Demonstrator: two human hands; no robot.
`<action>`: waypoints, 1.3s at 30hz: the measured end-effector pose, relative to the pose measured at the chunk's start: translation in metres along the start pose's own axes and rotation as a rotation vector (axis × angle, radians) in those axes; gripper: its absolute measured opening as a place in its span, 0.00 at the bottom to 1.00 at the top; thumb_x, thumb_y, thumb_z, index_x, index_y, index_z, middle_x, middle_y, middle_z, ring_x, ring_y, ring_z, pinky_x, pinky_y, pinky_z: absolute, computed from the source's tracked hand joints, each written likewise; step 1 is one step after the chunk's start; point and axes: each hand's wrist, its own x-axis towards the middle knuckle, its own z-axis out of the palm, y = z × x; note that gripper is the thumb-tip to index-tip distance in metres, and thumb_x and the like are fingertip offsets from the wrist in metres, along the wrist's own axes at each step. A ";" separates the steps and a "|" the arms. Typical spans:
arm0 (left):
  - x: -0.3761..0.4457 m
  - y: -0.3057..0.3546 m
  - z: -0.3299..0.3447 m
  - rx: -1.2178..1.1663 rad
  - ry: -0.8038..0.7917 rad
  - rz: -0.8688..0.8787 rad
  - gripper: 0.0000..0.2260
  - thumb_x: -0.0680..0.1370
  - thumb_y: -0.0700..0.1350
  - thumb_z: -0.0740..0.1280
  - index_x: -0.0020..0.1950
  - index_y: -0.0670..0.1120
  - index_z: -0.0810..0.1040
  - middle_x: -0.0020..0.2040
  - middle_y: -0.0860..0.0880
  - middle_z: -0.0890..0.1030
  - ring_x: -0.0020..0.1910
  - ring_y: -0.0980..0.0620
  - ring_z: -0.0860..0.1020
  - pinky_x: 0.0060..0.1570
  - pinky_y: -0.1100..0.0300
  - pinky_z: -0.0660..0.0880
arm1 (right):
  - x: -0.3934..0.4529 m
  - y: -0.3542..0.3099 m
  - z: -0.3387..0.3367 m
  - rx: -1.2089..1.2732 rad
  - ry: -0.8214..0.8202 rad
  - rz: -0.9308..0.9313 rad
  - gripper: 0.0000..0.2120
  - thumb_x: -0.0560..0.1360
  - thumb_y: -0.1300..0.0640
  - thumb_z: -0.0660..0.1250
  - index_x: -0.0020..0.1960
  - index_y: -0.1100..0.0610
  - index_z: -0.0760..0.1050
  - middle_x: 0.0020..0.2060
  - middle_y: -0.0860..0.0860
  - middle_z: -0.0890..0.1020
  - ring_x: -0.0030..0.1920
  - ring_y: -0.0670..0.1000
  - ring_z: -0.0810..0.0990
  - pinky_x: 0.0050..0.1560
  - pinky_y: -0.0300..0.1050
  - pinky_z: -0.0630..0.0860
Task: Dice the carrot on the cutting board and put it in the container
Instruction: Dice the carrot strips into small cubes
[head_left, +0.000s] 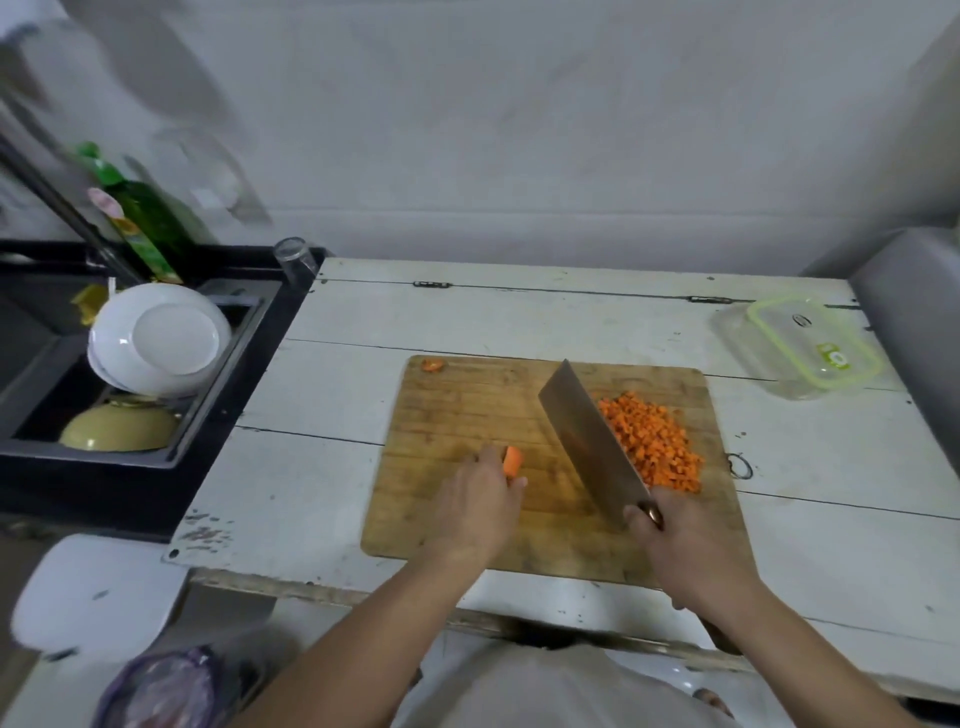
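A wooden cutting board (467, 410) lies on the white table. A pile of diced carrot (649, 441) sits on its right part. My left hand (480, 501) pinches a short piece of carrot (512, 461) at the board's left middle. My right hand (685, 551) grips the handle of a cleaver (587, 441), whose blade stands tilted on the board against the left side of the dice pile. A carrot end (432, 365) lies at the board's far left corner. The clear container (795, 348) with a green rim stands at the table's far right, empty.
Left of the table a black sink (244, 332) holds white plates (156, 338) and a yellowish bowl (119, 428). A green bottle (140, 213) and a clear glass (294, 257) stand behind it. A white stool (98, 592) is at lower left.
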 end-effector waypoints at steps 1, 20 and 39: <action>0.002 0.000 -0.003 -0.008 -0.006 -0.045 0.15 0.83 0.57 0.64 0.62 0.48 0.73 0.53 0.48 0.78 0.51 0.46 0.80 0.46 0.51 0.77 | 0.000 0.000 0.000 0.002 -0.004 0.002 0.07 0.83 0.50 0.61 0.52 0.51 0.75 0.37 0.53 0.79 0.29 0.54 0.80 0.22 0.48 0.77; -0.003 0.023 0.032 -1.108 -0.199 -0.570 0.05 0.82 0.41 0.69 0.48 0.43 0.76 0.38 0.42 0.85 0.39 0.45 0.86 0.46 0.47 0.85 | -0.020 0.007 0.029 -0.278 0.028 -0.113 0.11 0.84 0.47 0.56 0.53 0.50 0.75 0.34 0.46 0.74 0.35 0.51 0.72 0.29 0.41 0.61; 0.001 0.026 0.035 -1.054 -0.162 -0.549 0.04 0.82 0.41 0.69 0.54 0.42 0.77 0.38 0.41 0.86 0.35 0.46 0.86 0.42 0.48 0.85 | -0.025 0.017 0.023 -0.303 0.003 -0.180 0.11 0.83 0.47 0.57 0.44 0.49 0.67 0.29 0.48 0.74 0.33 0.55 0.75 0.33 0.50 0.68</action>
